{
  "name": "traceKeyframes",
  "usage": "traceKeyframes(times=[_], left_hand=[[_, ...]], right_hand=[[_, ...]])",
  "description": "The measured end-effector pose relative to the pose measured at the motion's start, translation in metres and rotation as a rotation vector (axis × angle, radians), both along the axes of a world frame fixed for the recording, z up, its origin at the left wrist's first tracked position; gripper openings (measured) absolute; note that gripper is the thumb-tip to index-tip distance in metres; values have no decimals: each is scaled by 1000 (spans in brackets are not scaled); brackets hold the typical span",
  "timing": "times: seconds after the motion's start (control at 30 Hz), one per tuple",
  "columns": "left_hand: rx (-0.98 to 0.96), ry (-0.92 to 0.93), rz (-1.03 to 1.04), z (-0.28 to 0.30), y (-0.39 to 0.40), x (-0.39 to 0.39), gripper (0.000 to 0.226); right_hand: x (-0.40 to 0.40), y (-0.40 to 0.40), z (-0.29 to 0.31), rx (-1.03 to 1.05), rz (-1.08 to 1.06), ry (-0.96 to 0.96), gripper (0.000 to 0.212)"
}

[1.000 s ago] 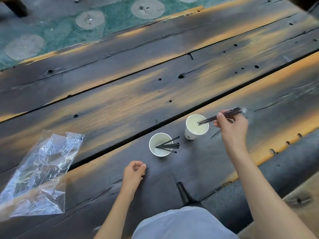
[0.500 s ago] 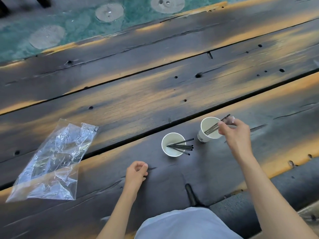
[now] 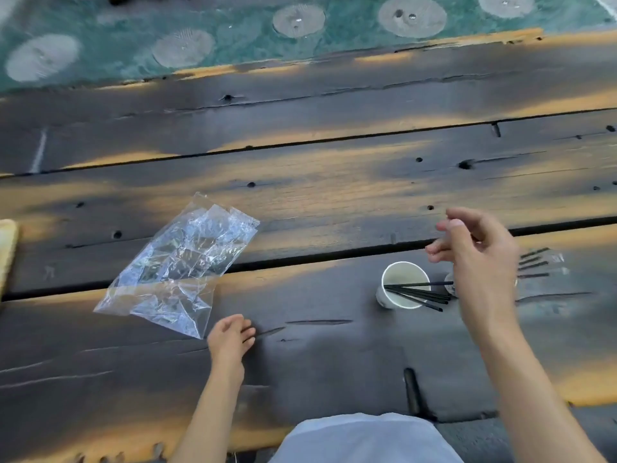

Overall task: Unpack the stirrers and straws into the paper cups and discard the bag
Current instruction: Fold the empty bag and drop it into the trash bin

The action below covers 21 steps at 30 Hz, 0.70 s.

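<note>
Bag (image 3: 182,265) lies left-centre of frame, long axis diagonal; left hand (image 3: 230,335), loosely curled and empty, sits just beside its lower corner. Right hand (image 3: 477,259), fingers relaxed and holding nothing, hovers over the cups (image 3: 404,285), well apart from the bag.

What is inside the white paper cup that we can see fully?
The paper cup holds several thin black sticks, their ends sticking out over its rim. Its bottom looks otherwise bare. A second cup is mostly hidden behind the right hand.

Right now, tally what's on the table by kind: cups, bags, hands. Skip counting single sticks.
Cups: 2, one with black sticks in it, one mostly hidden behind the right hand
Bags: 1, clear plastic
Hands: 2, right and left, both holding nothing
Total: 5
</note>
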State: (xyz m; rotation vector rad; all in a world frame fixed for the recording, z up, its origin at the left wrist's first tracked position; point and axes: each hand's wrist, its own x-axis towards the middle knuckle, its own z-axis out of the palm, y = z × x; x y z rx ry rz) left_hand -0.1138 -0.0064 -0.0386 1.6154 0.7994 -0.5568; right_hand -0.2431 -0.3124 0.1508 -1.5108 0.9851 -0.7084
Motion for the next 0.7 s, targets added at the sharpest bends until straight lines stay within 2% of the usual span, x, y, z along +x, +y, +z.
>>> traceKeyframes(times=[0.07,0.17,0.27,0.37,0.43,0.53,0.7], left_hand=[[-32,69,74,-1,20,-3,10],[-91,150,304,-1,50,-3,16],[-168,110,454,-2,67,3,26],[-220,61,413,2,77,19,38],[-198,39,342,3,76,29,31],[-103,0,263,-1,70,40,10],[-138,-10,116,-3,39,40,15]], right_hand=[[21,30,-12,100,140,12,17],[50,74,-45,283,370,121,18],[61,107,-78,424,520,247,19],[70,137,-101,512,632,365,18],[75,150,-111,536,681,425,18],[81,157,-123,578,705,470,18],[89,150,-140,631,610,485,15]])
